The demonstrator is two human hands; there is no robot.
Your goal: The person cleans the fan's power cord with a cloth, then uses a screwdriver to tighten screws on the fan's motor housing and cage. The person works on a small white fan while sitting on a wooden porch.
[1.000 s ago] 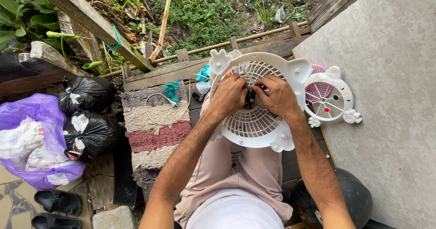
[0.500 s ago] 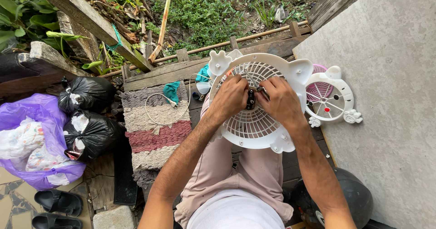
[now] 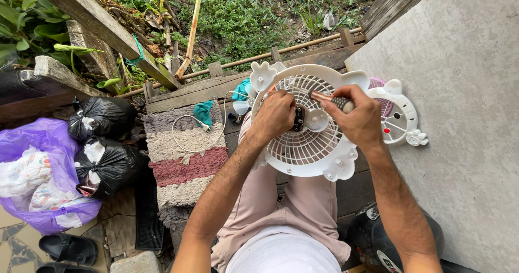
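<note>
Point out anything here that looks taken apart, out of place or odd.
The small fan is in pieces: the white rear grille lies on the lap, the front grille sits apart beside it, and a loose white cord trails over the striped mat.

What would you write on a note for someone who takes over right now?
Left hand: grip on the centre of the white fan grille, steadying it on the lap.
Right hand: holds a screwdriver by its ribbed handle, its metal end pointing left above the grille's hub.
A second fan part, white with pink, lies to the right on the grey slab.
Done: the fan is apart in at least two pieces.
Left: cannot tell which screws remain.
</note>
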